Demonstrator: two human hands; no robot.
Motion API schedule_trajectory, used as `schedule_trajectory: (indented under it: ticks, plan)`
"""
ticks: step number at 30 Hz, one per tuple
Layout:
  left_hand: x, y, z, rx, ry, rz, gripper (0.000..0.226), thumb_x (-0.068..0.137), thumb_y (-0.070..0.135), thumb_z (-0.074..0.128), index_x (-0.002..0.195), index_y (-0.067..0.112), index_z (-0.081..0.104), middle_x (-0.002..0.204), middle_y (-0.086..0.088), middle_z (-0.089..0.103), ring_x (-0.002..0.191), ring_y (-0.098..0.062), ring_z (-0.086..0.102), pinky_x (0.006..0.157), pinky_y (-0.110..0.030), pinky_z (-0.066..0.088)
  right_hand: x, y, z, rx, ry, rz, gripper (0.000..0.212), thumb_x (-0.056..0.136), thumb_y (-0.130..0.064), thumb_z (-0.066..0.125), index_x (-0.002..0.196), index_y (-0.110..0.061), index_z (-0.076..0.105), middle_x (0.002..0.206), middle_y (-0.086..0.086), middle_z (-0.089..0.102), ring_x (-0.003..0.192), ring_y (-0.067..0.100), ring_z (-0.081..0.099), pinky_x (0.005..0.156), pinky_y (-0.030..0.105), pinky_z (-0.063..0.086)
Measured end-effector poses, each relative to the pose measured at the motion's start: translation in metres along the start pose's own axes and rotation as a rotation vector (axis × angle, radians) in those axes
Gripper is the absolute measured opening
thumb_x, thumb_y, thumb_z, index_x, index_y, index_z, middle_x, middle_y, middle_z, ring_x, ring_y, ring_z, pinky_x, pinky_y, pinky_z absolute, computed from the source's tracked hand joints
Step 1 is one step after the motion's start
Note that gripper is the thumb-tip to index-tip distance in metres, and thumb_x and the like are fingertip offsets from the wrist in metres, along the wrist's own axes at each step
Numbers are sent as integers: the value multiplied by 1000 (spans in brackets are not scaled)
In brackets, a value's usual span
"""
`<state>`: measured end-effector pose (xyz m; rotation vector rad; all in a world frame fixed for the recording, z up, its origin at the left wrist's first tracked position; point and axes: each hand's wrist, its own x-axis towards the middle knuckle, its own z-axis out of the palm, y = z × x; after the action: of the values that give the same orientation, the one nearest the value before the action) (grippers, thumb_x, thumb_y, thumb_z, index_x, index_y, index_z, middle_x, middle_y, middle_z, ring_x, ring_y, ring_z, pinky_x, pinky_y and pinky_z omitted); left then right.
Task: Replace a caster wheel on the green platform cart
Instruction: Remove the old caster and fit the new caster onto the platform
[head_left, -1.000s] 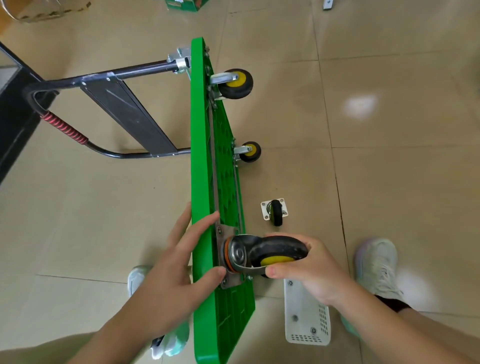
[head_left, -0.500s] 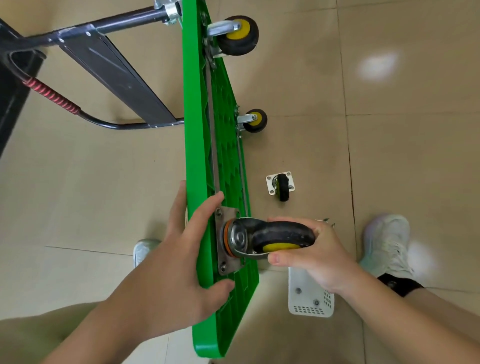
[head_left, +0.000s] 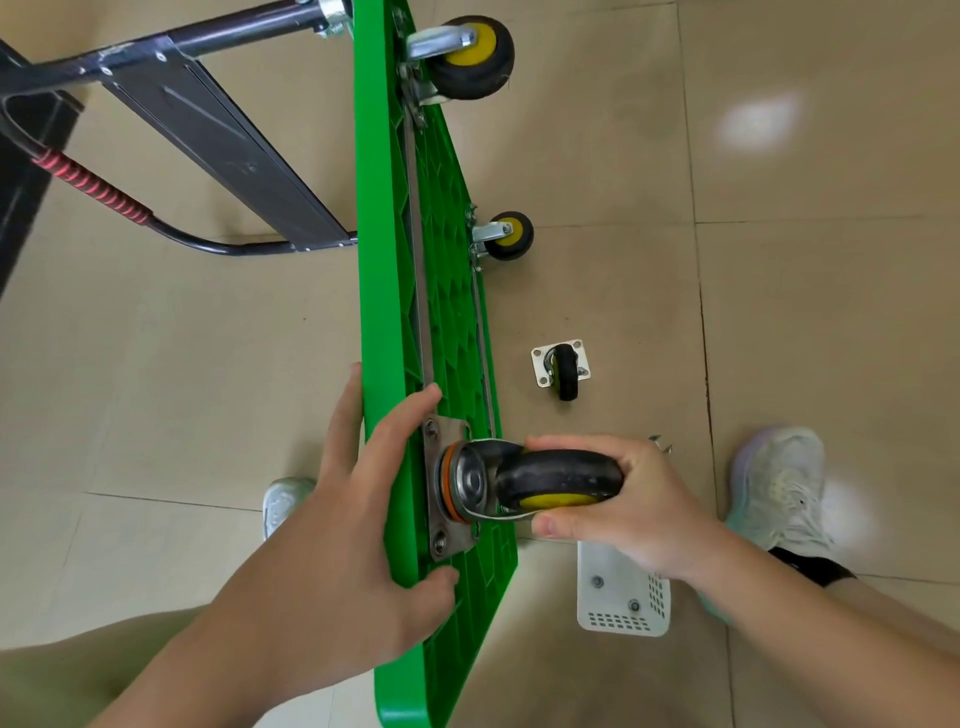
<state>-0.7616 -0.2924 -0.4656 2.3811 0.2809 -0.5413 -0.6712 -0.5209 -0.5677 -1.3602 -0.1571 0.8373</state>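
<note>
Head view: the caster wheel (head_left: 556, 475) sits with its mounting plate (head_left: 448, 538) against the underside of the green platform cart (head_left: 395, 260), which stands on edge on the tiled floor (head_left: 805, 312). The right hand (head_left: 634, 509) wraps round the black tyre, and the left hand (head_left: 358, 519) grips the deck edge beside the plate. A loose caster (head_left: 563, 370) lies nearby, apart. A white perforated tray (head_left: 623, 603) holding screws is partly hidden under the right wrist. Two mounted wheels (head_left: 475, 57) stand farther up, and the black handle (head_left: 93, 189) juts left.
</note>
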Motion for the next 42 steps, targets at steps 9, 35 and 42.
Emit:
schedule_trajectory:
  ticks: [9, 35, 42]
  plan:
    - [1, 1, 1, 1, 16, 13, 120, 56, 45, 79, 143, 78, 3, 163, 32, -22, 125, -4, 62, 97, -25, 55, 16, -5, -2, -362, -14, -77, 71, 61, -7, 93, 113, -49, 70, 110, -17, 75, 103, 2, 71, 94, 20, 53]
    - [3, 2, 4, -61, 28, 66, 119, 57, 38, 79, 144, 76, 8, 163, 35, -15, 131, 24, 38, 87, 6, 39, 27, 9, -4, -355, -44, -83, 69, 61, -4, 93, 115, -40, 71, 111, -16, 75, 103, 1, 70, 93, 17, 52]
    - [1, 5, 3, -27, 17, 22, 118, 59, 38, 76, 145, 75, 5, 164, 34, -16, 123, 18, 50, 93, -8, 49, 27, 8, -3, -421, -64, -109, 68, 62, -7, 93, 120, -35, 71, 114, -16, 74, 106, -2, 68, 97, 18, 51]
